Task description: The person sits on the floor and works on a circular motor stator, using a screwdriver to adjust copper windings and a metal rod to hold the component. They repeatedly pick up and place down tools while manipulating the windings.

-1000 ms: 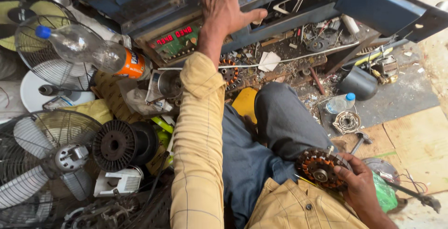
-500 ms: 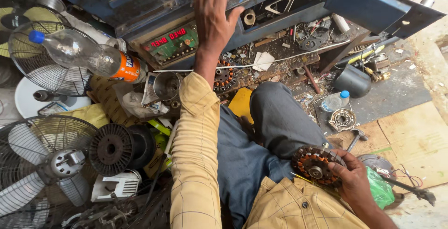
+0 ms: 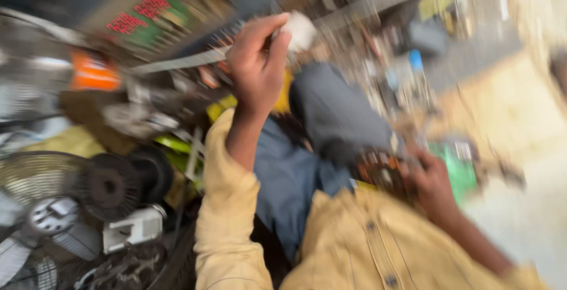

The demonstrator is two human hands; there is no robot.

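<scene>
The whole view is smeared by motion. My left hand (image 3: pixel 257 68) is raised in the middle, its fingers curled together beside a small white scrap (image 3: pixel 299 30); the blur hides whether it holds anything. Low on the right, my right hand (image 3: pixel 434 181) grips a round motor stator with copper windings (image 3: pixel 381 169), which rests against my grey-trousered knee (image 3: pixel 336 107). Behind the left hand lies a green circuit board with red displays (image 3: pixel 139 18).
On the left are a black round motor core (image 3: pixel 112 186), a wire fan guard (image 3: pixel 35 178), a white plastic housing (image 3: pixel 133 228) and a bottle with an orange label (image 3: pixel 94 71). A green object (image 3: pixel 458 169) lies beyond the right hand. Blurred scrap parts cover the far floor.
My left hand has come off the blue machine's panel and pulled back toward me, its fingers now curled. The camera has swung sharply. The right hand still holds the stator.
</scene>
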